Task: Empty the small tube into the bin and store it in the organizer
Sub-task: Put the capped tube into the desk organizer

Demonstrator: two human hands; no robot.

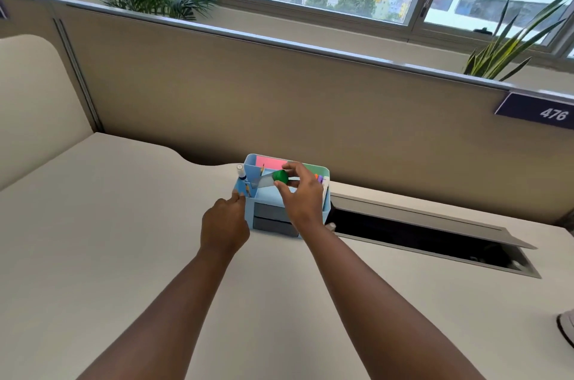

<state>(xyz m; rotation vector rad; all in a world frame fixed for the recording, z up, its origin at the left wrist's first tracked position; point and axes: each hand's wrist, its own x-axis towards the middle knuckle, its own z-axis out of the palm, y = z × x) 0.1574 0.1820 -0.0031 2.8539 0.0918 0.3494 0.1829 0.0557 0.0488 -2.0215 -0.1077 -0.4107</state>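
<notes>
Tube: your right hand (299, 193) holds the small tube (269, 180) by its green cap (280, 176), clear body pointing left and lying nearly level over the middle of the organizer (324, 212).
Right fingers: your fingers (293, 167) are closed around the cap, thumb below and the others on top; the grip looks firm, though the cap is partly hidden.
Left hand: your left hand (225, 223) rests against the organizer's near-left corner, fingertips pinched on the low front wall, which reads as steadying the box; it carries nothing.
Organizer: a pale blue box on the tabletop (124, 224), with pink and green paper pads at the back, a white bottle (241, 173) standing in the left pocket and grey drawers (273, 218) in front.
Bin: no waste bin shows anywhere in view; the dark open slot (419, 240) in the tabletop to your right is a cable trough, by the look of it.
Contents: you can't tell from here whether the tube is empty; the body looks clear, but it is small and blurred.
Progress: judging by the tube already over the organizer with its cap on, you seem to be on the storing step, with the emptying probably done.
Left to do: lower the tube into a free compartment and let go.
</notes>
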